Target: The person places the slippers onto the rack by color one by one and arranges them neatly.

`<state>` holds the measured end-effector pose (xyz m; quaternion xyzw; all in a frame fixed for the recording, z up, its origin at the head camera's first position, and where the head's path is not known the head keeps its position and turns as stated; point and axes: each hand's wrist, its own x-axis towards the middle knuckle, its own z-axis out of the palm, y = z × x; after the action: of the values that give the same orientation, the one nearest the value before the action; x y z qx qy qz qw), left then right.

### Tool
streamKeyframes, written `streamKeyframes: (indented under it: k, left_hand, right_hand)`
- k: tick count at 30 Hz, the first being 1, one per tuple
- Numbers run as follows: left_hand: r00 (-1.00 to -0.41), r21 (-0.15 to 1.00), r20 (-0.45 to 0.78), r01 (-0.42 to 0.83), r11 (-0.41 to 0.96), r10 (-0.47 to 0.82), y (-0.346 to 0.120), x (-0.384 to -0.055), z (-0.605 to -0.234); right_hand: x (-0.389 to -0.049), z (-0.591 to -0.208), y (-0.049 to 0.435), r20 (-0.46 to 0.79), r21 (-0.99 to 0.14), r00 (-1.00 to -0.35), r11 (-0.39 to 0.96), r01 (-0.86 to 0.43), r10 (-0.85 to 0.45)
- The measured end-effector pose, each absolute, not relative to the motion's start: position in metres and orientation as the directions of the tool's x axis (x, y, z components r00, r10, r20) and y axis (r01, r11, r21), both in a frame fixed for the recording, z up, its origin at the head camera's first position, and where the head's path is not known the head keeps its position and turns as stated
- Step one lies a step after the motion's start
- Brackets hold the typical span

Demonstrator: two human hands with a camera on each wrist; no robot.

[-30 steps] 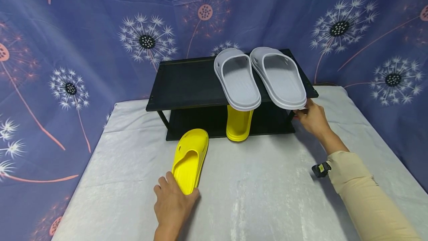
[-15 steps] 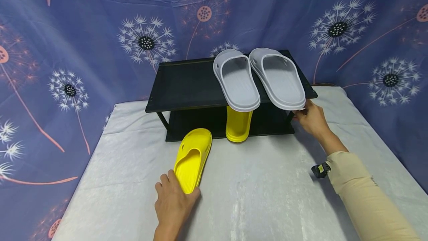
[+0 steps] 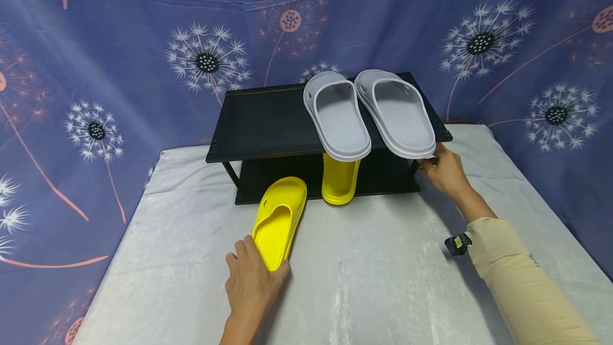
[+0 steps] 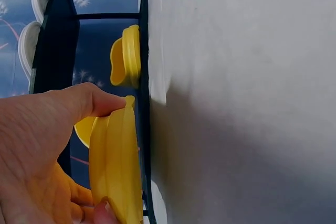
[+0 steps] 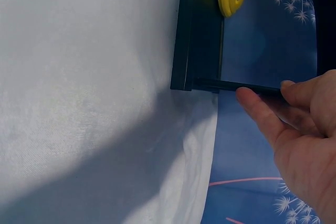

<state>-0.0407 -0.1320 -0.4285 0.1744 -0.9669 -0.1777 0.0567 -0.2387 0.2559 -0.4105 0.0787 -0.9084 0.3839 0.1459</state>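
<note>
My left hand grips the heel end of a yellow clog, its toe tilted up by the left front of the black shoe rack. In the left wrist view, thumb and fingers hold the clog's sole from either side. A second yellow clog stands on the lower shelf, its toe part hidden under the upper one. My right hand is at the rack's right end; in the right wrist view its thumb and fingers pinch a thin black post of the rack.
Two grey clogs, a left one and a right one, stand on the right of the upper shelf, heels over its front edge. Pale cloth covers the table. A blue dandelion-print curtain hangs behind and at both sides.
My left hand has moved the yellow clog forward and slightly right, its toe now overlapping the lower shelf's front edge more. My right hand stays at the rack's right end.
</note>
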Motion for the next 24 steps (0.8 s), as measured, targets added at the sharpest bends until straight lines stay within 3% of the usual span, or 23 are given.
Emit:
streamKeyframes:
  k: [11,24]
  left_hand:
    - [-0.935,0.359,0.106,-0.282,0.89,-0.339,-0.129,-0.052,-0.427]
    - [-0.942,0.346,0.154,-0.231,0.909,-0.298,-0.129,-0.066,-0.427]
  right_hand:
    - [-0.24,-0.412,0.257,0.339,-0.649,-0.94,0.717,-0.253,-0.025]
    - [-0.24,-0.415,0.257,0.322,-0.697,-0.946,0.667,-0.262,-0.035]
